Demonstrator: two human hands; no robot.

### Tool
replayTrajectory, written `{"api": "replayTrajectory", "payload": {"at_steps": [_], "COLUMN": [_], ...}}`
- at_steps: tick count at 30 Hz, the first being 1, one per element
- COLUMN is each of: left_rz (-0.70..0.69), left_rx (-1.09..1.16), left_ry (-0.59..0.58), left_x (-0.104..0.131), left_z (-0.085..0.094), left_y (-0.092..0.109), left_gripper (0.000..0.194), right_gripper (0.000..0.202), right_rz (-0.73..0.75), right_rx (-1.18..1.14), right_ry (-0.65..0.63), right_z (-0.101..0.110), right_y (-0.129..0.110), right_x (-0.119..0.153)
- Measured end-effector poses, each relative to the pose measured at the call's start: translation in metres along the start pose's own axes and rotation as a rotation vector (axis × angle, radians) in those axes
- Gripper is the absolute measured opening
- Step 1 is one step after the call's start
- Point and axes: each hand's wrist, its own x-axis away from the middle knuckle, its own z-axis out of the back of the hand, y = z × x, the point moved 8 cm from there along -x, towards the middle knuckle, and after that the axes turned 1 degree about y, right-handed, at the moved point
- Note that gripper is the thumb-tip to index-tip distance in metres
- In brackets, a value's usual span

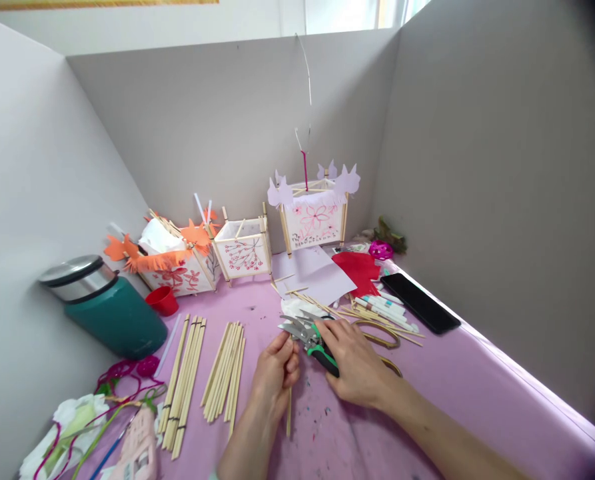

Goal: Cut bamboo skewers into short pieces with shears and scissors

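My right hand [356,363] is wrapped around a pair of green-and-black pruning shears [323,358], whose metal blades point left. Just below the blades, my left hand [276,371] pinches a thin wooden stick [289,415] that hangs down toward me. The blades are close to the fingertips of my left hand; whether they touch the stick is hidden. Left of that hand lies a bundle of short wooden sticks [226,373]. Farther left are longer sticks [183,387] with dark marks near their ends. Gold-handled scissors [384,335] lie partly behind my right hand.
Paper lanterns stand at the back: one with orange cutouts [177,279], a plain-topped one [244,257] and one with lilac cutouts [314,223] on a wire. A teal bottle [117,317] and red cup [162,301] are left; a phone [420,303] and markers [382,308] right.
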Motion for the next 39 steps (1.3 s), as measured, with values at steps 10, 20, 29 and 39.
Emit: {"api": "replayTrajectory", "payload": {"at_steps": [10,20,29,39], "left_rz": [0.057,0.082,-0.017,0.004], "left_rx": [-0.039,-0.091,-0.141,-0.199], "left_ry": [-0.017,-0.033,-0.026,-0.006], "left_x": [0.001,-0.001,0.002,0.001], "left_z": [0.005,0.007,0.001,0.005], "left_y": [0.007,0.006,0.009,0.006], "left_gripper": [0.024,0.025,0.039,0.031], "right_gripper": [0.072,0.072,0.079,0.075], "right_rz": [0.010,0.043,0.030,0.010], "right_rx": [-0.009,-0.050,-0.047,-0.034], "right_ry": [-0.031,-0.062,-0.004,-0.071], "right_z": [0.002,0.005,0.005,0.002], "right_y": [0.004,0.010,0.005,0.010], "right_x": [0.001,0.001,0.000,0.001]}}
